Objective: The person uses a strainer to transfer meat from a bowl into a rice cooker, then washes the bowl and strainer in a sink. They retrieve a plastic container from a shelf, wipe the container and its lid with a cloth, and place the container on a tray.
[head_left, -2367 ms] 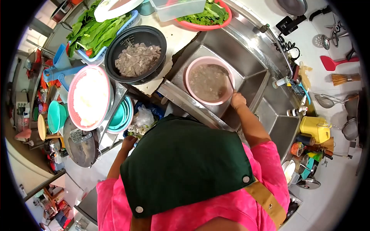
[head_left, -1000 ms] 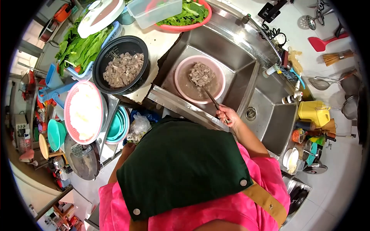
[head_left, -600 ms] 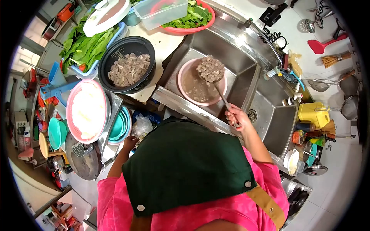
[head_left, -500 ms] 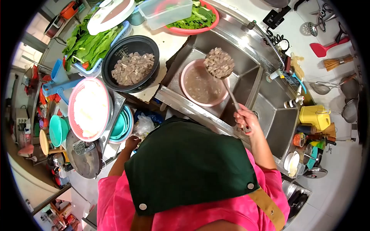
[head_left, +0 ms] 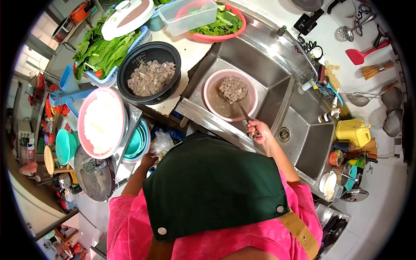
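While the right hand [head_left: 258, 130] grips a ladle [head_left: 244, 112] by its handle, the left hand [head_left: 149, 160] hangs near a plastic bag [head_left: 162, 141], its fingers too obscured to tell. Meat pieces [head_left: 234, 88] heap the ladle's head at the pink basin [head_left: 218, 76] in the sink [head_left: 271, 99]; a black pot [head_left: 151, 50] nearby holds more.

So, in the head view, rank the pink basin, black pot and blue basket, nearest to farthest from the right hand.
1. Pink basin, ahead-left of the right hand.
2. Black pot, farther left.
3. Blue basket, left beyond both.
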### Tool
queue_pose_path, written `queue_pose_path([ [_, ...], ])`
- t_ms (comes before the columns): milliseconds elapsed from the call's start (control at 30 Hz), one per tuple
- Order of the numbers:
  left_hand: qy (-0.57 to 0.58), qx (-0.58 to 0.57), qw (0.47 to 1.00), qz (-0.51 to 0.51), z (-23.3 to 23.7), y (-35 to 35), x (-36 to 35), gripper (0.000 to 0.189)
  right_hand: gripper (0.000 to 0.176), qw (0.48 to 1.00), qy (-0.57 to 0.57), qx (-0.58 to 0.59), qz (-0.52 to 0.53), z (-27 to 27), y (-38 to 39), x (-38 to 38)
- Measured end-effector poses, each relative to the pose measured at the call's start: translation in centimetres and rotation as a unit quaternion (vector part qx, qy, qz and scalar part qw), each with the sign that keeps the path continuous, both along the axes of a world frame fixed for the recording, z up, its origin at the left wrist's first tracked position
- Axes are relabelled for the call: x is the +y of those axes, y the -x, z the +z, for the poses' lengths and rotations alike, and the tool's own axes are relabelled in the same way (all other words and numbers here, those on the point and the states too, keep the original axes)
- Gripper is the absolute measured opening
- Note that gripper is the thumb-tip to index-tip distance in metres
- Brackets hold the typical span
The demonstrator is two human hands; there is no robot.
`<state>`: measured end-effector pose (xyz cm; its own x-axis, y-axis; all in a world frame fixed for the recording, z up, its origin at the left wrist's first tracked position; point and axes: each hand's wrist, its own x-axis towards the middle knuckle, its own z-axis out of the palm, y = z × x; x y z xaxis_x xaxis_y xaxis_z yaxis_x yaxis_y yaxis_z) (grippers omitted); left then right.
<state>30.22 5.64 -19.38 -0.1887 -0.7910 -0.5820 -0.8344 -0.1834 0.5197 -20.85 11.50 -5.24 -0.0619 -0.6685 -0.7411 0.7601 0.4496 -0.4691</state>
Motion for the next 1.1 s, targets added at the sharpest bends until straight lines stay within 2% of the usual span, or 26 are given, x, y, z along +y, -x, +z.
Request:
queue_pose_path([
  [67,-0.029,-0.002,0.999,0.037,3.0,1.4,0.0,0.034,0.009,0.998,-0.045,-0.032,-0.011,-0.3,-0.2,0.0],
  [133,-0.024,0.004,0.999,0.039,1.0,0.5,0.3,0.033,0.008,1.0,-0.011,-0.018,0.001,0.7,-0.1,0.7],
  [233,-0.006,-0.003,1.0,0.021,-2.2,-1.8,1.0,0.031,0.017,0.999,0.043,-0.003,-0.001,4.5,0.2,1.8],
  [300,-0.138,0.104,0.982,0.077,-2.7,-2.7,1.4,0.031,0.024,0.996,0.085,-0.008,0.003,7.3,0.4,2.4],
  [333,-0.138,0.102,0.982,0.076,-2.9,-2.7,1.6,0.031,0.026,0.995,0.102,-0.006,0.0,8.6,0.4,2.7],
  [400,-0.06,-0.006,0.997,0.042,-3.5,-2.6,2.0,0.031,0.026,0.992,0.129,0.018,0.006,10.7,0.1,3.0],
  [500,-0.028,-0.029,0.999,0.01,-4.7,-3.2,2.1,0.032,0.024,0.99,0.136,0.026,-0.005,10.8,-0.3,3.0],
  [600,-0.023,0.035,0.998,0.049,-5.4,-3.7,1.7,0.032,0.029,0.995,0.095,-0.004,-0.019,6.7,0.0,2.4],
  [633,-0.022,0.034,0.998,0.05,-4.6,-3.3,1.6,0.032,0.021,0.997,0.068,-0.001,-0.03,4.7,0.1,2.0],
  [700,-0.002,0.015,0.999,-0.029,-1.7,-1.8,1.1,0.033,0.011,0.997,0.007,-0.074,-0.015,0.5,1.0,1.0],
  [733,-0.001,0.014,0.999,-0.03,-2.3,-2.2,1.0,0.033,0.009,0.992,-0.037,-0.12,-0.02,-1.3,1.6,0.8],
  [800,0.051,0.021,0.994,-0.098,-3.7,-2.9,0.8,0.033,0.008,0.993,-0.055,-0.098,-0.029,-1.4,0.8,1.0],
  [833,-0.014,0.013,1.0,0.025,1.2,-0.1,0.8,0.033,0.008,0.994,-0.076,-0.075,-0.037,-1.4,0.5,1.3],
  [867,-0.014,0.011,1.0,0.026,2.2,0.3,0.6,0.033,0.008,0.993,-0.077,-0.076,-0.037,-0.8,0.4,1.7],
  [933,-0.067,0.014,0.994,0.087,3.0,0.8,0.7,0.032,0.007,0.998,0.001,-0.056,-0.029,1.8,0.6,2.6],
  [1033,-0.014,0.007,1.0,0.013,-3.9,-3.0,1.4,0.029,0.016,0.997,0.068,-0.017,-0.016,6.7,0.6,3.2],
  [1100,0.009,-0.035,0.999,-0.011,-4.6,-3.3,1.6,0.028,0.024,0.995,0.096,0.009,-0.02,10.1,0.5,3.4],
])
